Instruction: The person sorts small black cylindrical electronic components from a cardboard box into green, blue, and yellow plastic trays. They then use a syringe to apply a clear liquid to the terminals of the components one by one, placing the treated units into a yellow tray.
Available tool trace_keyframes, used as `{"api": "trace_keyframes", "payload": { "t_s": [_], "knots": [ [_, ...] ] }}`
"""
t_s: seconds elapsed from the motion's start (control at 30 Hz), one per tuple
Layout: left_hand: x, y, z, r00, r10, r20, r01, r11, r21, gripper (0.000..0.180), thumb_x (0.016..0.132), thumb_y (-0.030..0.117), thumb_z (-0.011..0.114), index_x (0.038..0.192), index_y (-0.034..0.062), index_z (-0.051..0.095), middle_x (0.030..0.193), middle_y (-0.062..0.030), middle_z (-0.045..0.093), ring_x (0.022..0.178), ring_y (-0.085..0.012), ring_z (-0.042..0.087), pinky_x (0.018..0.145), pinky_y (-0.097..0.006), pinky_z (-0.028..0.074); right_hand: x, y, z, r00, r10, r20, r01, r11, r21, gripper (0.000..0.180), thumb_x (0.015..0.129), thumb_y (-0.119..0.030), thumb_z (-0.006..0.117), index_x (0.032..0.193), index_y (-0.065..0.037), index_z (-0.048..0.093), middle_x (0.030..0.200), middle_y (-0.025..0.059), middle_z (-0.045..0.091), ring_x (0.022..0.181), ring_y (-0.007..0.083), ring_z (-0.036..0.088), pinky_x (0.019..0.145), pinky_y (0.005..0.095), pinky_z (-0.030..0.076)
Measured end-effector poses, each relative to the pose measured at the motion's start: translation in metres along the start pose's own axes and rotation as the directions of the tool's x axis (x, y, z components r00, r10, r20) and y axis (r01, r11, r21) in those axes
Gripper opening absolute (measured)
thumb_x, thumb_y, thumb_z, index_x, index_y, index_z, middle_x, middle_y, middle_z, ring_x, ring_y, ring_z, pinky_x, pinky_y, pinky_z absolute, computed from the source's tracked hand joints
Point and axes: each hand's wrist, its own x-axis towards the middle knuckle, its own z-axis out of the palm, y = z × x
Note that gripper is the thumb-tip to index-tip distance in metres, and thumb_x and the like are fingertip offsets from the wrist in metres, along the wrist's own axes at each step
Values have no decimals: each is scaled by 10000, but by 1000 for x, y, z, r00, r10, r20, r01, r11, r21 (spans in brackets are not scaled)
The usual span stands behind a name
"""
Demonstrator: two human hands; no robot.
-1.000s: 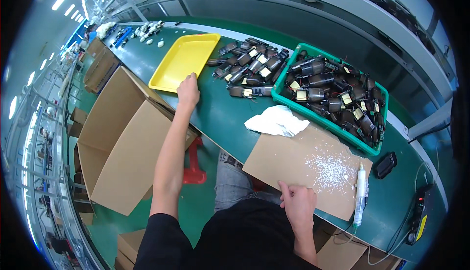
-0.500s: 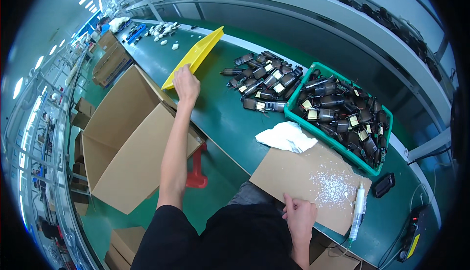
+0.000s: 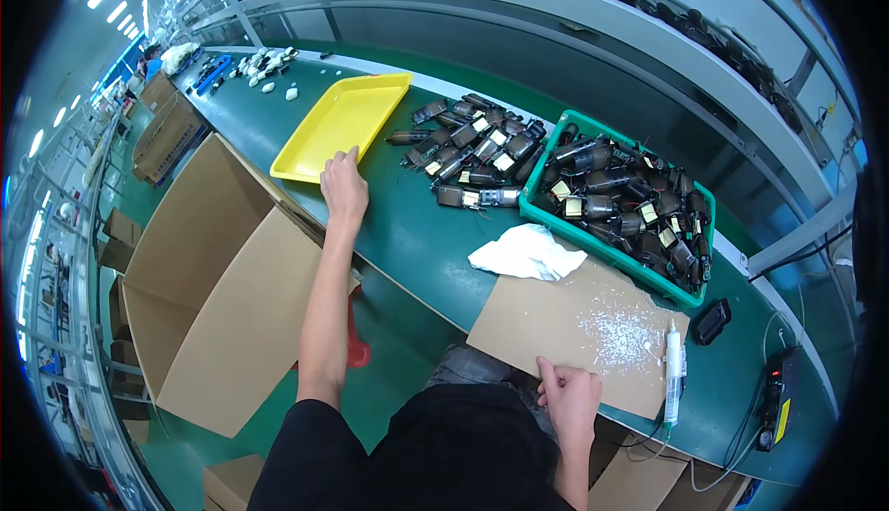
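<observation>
the shallow yellow plastic tray [image 3: 341,124], steeply tipped half a second ago, now looks nearly level, its inside facing up, at the green bench [image 3: 417,261] just beside the heap of dark translucent plastic units [image 3: 477,145]. the left hand [image 3: 344,189] is narrow, fingers closed on the tray's near rim, so it seems to control the tray's tilt. the right hand [image 3: 570,402], loosely curled, is at the flat brown cardboard sheet's [image 3: 528,312] edge; whether it holds anything, i cannot tell.

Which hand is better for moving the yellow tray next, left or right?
Probably the left. The left hand is right at the near edge of the yellow tray. The right hand is farther away, by the edge of the cardboard sheet.
</observation>
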Motion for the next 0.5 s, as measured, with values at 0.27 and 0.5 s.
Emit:
{"api": "trace_keyframes", "payload": {
  "t_s": [0.27, 0.5],
  "knots": [
    [-13, 11, 31, 1000, -12, -14, 11, 997, -73, 346, 756, -40, 592, 1093, 3, 659, 983, -191, 628, 931, -381, 610, 813, -481, 485, 6, 8, -2, 995, 57, 80, -65, 993, 99, 445, 924, -301, 656, 595, -2, 678, 466, 61, 601, 392, 135, 584, 444, 271, 467],
    [-22, 15, 37, 997, -45, -57, 48, 998, 40, 301, 830, 41, 588, 1122, 49, 663, 1032, -128, 629, 956, -326, 601, 810, -437, 453, 13, 12, -9, 975, 87, 205, -113, 986, 119, 451, 934, -317, 648, 615, 0, 680, 503, 52, 628, 396, 114, 593, 430, 247, 481]
  ]
}}
